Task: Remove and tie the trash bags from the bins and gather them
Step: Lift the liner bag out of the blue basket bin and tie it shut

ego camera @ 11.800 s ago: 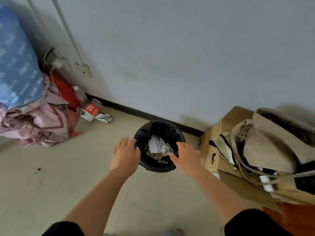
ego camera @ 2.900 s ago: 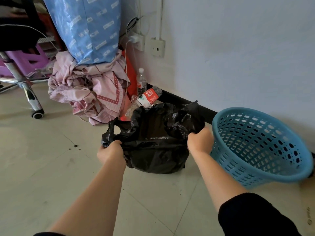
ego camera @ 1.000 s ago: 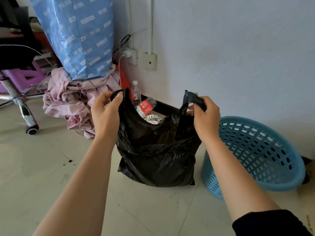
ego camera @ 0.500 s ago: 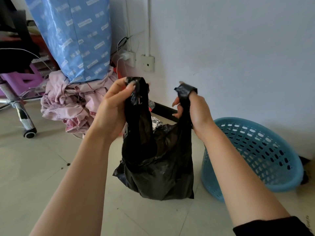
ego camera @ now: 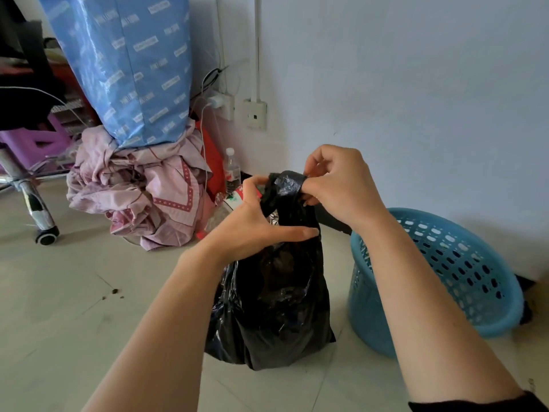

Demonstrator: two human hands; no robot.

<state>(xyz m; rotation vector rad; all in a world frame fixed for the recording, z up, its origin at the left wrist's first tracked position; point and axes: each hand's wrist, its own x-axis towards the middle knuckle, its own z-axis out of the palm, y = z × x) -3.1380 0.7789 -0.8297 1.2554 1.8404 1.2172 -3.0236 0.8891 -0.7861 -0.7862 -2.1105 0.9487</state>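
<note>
Beside blue bin (ego camera: 439,272) on floor: black trash bag (ego camera: 273,307) out, left hand (ego camera: 252,227) and right hand (ego camera: 338,185) pinching handles mid-knot; gathering left.

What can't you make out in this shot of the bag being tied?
In the head view:
Bag contents: hidden by its black plastic.
Whether it is knotted: the left hand and right hand cover its top.
Bottle label: too small.
Chair: cut off by the left edge.

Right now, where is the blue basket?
In the head view, the blue basket sits on the floor at the right, by the wall, just right of the black trash bag.
</note>
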